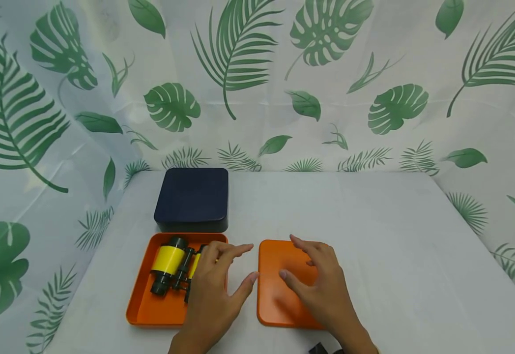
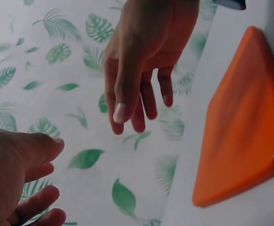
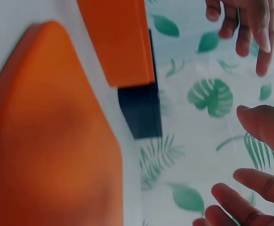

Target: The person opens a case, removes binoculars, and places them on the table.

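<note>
Yellow and black binoculars (image 1: 167, 260) lie in an open orange box (image 1: 156, 314) at the left of the table, partly hidden behind my left hand (image 1: 215, 290). That hand hovers over the box's right side, its thumb and fingers spread and holding nothing. An orange lid (image 1: 279, 305) lies flat on the table to the right of the box. Above the lid is my right hand (image 1: 321, 285), fingers loosely bent and apart from the thumb, with nothing between them. In the left wrist view the lid (image 2: 250, 127) shows apart from both hands.
A dark navy box (image 1: 192, 196) stands behind the orange box, close to its back edge. Leaf-printed cloth (image 1: 257, 113) hangs around the white table (image 1: 394, 255). Near the front edge, a small black object (image 1: 318, 348) is partly in view by the right wrist.
</note>
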Demonstrator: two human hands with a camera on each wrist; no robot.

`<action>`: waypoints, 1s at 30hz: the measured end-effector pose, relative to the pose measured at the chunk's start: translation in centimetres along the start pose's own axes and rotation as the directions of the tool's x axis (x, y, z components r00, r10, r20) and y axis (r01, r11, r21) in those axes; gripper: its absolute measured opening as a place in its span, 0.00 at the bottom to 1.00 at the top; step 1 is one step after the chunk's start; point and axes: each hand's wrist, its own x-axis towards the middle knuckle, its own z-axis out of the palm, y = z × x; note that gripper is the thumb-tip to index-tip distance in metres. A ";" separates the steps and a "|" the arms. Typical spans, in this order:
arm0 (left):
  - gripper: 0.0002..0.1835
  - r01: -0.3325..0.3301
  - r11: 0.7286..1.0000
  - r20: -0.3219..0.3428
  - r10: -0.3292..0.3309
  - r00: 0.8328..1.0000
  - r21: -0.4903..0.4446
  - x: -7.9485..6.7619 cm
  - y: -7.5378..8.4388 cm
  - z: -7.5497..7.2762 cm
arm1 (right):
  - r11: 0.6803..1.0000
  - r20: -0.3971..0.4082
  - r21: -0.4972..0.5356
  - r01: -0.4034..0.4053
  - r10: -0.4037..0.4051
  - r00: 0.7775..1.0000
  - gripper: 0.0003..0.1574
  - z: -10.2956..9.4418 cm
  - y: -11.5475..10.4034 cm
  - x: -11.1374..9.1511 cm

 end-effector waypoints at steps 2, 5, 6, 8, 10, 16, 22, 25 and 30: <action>0.31 0.011 0.999 0.000 -0.011 1.000 0.034 0.1 -0.4 -0.6 | 1.000 0.007 0.004 0.006 -0.006 1.000 0.47 0.5 -0.5 0.1; 0.32 0.003 0.998 -0.002 -0.003 1.000 0.055 0.3 -1.2 -1.5 | 1.000 0.020 0.000 0.011 -0.011 1.000 0.49 1.2 -1.3 0.4; 0.33 -0.001 0.998 -0.003 0.001 1.000 0.059 0.4 -1.4 -1.8 | 1.000 0.025 -0.004 0.016 -0.016 1.000 0.50 1.5 -1.6 0.5; 0.33 -0.005 0.998 -0.005 0.006 1.000 0.063 0.5 -2.0 -2.3 | 1.000 0.040 -0.005 0.021 -0.021 0.999 0.51 1.9 -2.2 0.6; 0.35 -0.008 0.997 -0.005 0.008 1.000 0.071 0.7 -2.7 -2.9 | 1.000 0.060 -0.011 0.019 -0.018 0.998 0.53 2.4 -2.7 0.8; 0.37 0.020 0.996 0.020 -0.022 1.000 0.086 1.1 -4.8 -4.9 | 1.000 0.106 0.002 0.012 -0.012 0.994 0.55 3.7 -4.1 1.2; 0.40 0.072 0.991 0.082 -0.082 0.993 0.113 1.3 -6.8 -6.7 | 1.000 0.142 0.017 0.018 -0.020 0.990 0.56 5.0 -4.8 1.5; 0.40 0.104 0.983 0.110 -0.121 0.987 0.149 1.3 -7.7 -7.4 | 1.000 0.167 0.024 0.019 -0.023 0.986 0.57 5.7 -5.2 1.7; 0.43 0.136 0.974 0.161 -0.165 0.973 0.182 1.5 -9.4 -8.6 | 1.000 0.217 0.004 0.004 -0.004 0.976 0.62 7.0 -5.8 2.0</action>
